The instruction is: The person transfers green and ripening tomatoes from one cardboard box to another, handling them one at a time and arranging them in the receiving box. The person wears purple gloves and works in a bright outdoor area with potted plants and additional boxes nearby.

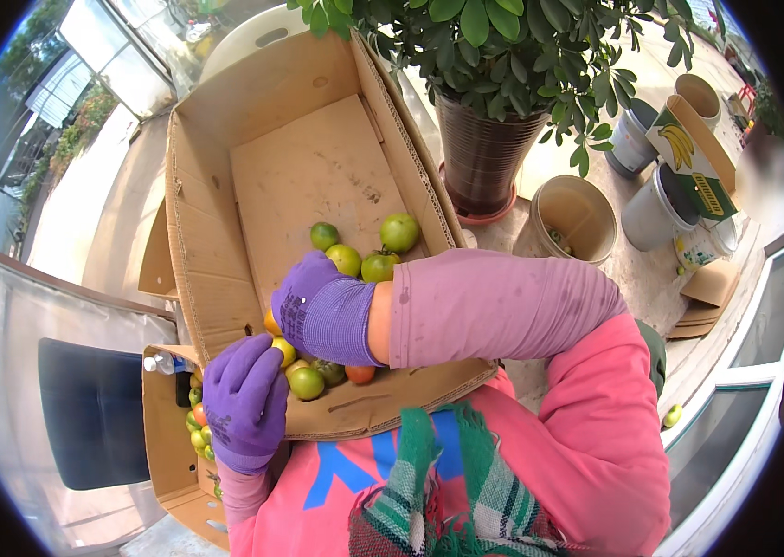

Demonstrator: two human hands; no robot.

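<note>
My left hand (245,399), in a purple glove, is at the near left corner of a big cardboard box (202,213). Its fingers are bent and pressed together beside a yellow tomato (282,352); whatever they hold is hidden. My right hand (318,306), gloved alike, reaches across into the box with its back up and fingers curled down out of sight. An orange tomato (271,322) shows at its edge. Green tomatoes (399,233) lie just beyond it. Nearer me, a green tomato (307,382) and a red tomato (360,374) rest along the box's near side.
At the lower left, a second cardboard box (162,436) holds several tomatoes and a plastic bottle (165,363). A dark blue chair (90,413) stands beside it. Right of the big box are a potted plant (485,148), a bucket (578,209) and more buckets. A tomato (673,416) lies far right.
</note>
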